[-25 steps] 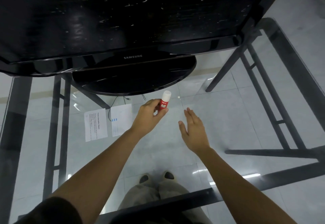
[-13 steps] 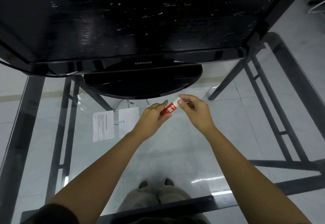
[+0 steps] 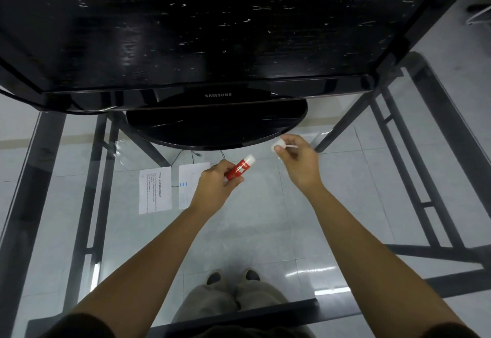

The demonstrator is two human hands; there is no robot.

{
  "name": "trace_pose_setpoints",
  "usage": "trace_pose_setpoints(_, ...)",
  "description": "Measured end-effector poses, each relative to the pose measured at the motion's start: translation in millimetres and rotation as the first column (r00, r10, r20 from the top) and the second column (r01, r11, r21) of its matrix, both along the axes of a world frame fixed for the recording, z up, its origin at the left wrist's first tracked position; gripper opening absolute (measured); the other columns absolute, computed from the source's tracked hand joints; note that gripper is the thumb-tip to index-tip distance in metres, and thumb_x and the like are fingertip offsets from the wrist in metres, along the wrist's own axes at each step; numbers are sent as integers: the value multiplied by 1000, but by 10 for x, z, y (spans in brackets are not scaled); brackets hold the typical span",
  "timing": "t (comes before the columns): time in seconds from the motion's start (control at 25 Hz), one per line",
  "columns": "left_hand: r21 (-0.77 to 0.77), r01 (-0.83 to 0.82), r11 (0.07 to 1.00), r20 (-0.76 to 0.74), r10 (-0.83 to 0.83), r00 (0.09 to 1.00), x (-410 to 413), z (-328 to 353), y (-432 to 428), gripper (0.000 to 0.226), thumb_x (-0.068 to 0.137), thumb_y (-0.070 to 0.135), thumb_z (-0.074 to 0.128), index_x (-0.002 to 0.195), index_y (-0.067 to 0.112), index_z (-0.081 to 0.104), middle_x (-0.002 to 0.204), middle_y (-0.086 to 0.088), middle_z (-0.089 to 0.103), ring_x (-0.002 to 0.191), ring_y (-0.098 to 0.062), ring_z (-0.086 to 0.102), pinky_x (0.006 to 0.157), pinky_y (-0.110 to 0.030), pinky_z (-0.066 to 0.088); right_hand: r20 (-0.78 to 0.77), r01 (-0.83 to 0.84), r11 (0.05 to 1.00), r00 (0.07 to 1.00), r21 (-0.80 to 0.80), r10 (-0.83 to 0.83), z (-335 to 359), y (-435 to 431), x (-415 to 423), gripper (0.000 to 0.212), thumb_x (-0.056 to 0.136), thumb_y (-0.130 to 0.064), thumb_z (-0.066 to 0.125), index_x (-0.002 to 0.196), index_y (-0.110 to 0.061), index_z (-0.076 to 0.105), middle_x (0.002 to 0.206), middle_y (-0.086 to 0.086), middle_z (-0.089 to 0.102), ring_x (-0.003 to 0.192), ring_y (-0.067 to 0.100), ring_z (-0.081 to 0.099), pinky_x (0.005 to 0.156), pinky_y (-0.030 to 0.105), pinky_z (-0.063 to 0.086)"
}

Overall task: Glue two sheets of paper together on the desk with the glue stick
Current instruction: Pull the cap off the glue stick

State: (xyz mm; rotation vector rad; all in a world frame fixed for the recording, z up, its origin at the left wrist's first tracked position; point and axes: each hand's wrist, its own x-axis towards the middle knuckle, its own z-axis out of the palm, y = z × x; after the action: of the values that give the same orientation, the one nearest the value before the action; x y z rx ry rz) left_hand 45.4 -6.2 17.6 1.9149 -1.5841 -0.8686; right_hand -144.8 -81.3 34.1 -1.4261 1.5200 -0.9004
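glass desk: slick | 2 paper sheets at 9 o'clock of left hand: light, limp, likely sliding; pin a corner | glue stick: uncapped, rigid, left hand grips its barrel | cap: pinched by right hand, 2 o'clock of stick

**One head-worn view, pitched steeply down**

A single wide-angle camera on the person's head faces forward and down, through the glass bench to the floor. The monitor fills 12 o'clock. Both forearms enter from 6 o'clock, with the left hand and right hand near centre, at arm's reach from the lens.
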Motion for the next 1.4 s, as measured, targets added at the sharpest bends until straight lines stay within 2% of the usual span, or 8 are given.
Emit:
trace_pose_setpoints(0.12, -36, -14, 999, -18, 13, 1000, 30, 46, -21, 36, 81, 34, 67, 108, 12, 57, 101, -6, 66, 85, -14, 57, 73, -21, 41, -165, -121, 993, 979, 7, 120, -224, 17, 43, 29, 84, -15, 66, 111, -9, 60, 110, 7, 62, 92, 12, 58, 80, 16, 45)
trace_pose_setpoints(0.24, -63, -29, 998, -34, 27, 999, 72, 107, -47, 37, 82, 35, 67, 110, 13, 57, 103, -5, 65, 85, -11, 55, 72, -17, 39, -283, -184, 983, 942, 10, 180, -352, -14, 56, 28, 85, -13, 65, 112, -7, 60, 114, 11, 60, 98, 20, 61, 85, 23, 47)
trace_pose_setpoints(0.6, -43, -36, 998, -39, 35, 999, 118, 120, -7, 40, 81, 35, 67, 113, 13, 57, 107, -6, 65, 87, -11, 54, 75, -21, 40, -359, -272, 962, 896, 23, 262, -479, -34, 57, 36, 87, -21, 62, 120, -8, 55, 118, 10, 60, 103, 20, 58, 90, 29, 47)
trace_pose_setpoints(0.96, -82, -45, 996, -46, 41, 998, 91, 245, -25, 39, 81, 33, 67, 112, 12, 57, 108, -7, 65, 88, -10, 53, 71, -12, 36, -412, -303, 951, 861, 54, 298, -396, -102, 11, 43, 87, -29, 61, 126, -12, 51, 124, 10, 57, 110, 21, 56, 88, 25, 42)
trace_pose_setpoints(1.12, -106, -56, 993, -75, 48, 996, 113, 399, -14, 39, 81, 32, 67, 113, 12, 57, 108, -6, 65, 89, -11, 55, 74, -17, 40, -291, -217, 976, 934, -10, 205, -140, -45, 77, 38, 88, -27, 60, 122, -10, 55, 121, 7, 58, 107, 16, 56, 87, 20, 41)
trace_pose_setpoints(1.2, -129, -79, 988, -102, 66, 993, 111, 516, -22, 37, 82, 32, 67, 112, 13, 58, 104, -3, 64, 86, -8, 55, 69, -11, 40, -192, -157, 986, 970, -48, 145, 84, 7, 129, 30, 90, -27, 57, 116, -12, 60, 112, 2, 61, 100, 10, 57, 86, 17, 44)
trace_pose_setpoints(1.28, -186, -120, 975, -119, 99, 988, 100, 665, -29, 34, 81, 31, 68, 110, 15, 60, 99, 3, 59, 81, -5, 56, 63, -4, 38, -72, -140, 989, 988, -42, 137, 352, 84, 180, 25, 91, -30, 55, 110, -17, 64, 101, -9, 62, 92, 2, 58, 79, 7, 44)
trace_pose_setpoints(1.4, -293, -171, 941, -163, 127, 978, 69, 899, 9, 38, 77, 31, 73, 110, 17, 60, 97, 5, 57, 80, -2, 55, 62, -3, 42, 97, -183, 983, 978, -3, 183, 775, 242, 238, 24, 89, -41, 55, 107, -29, 64, 95, -21, 63, 89, -13, 57, 71, -2, 40)
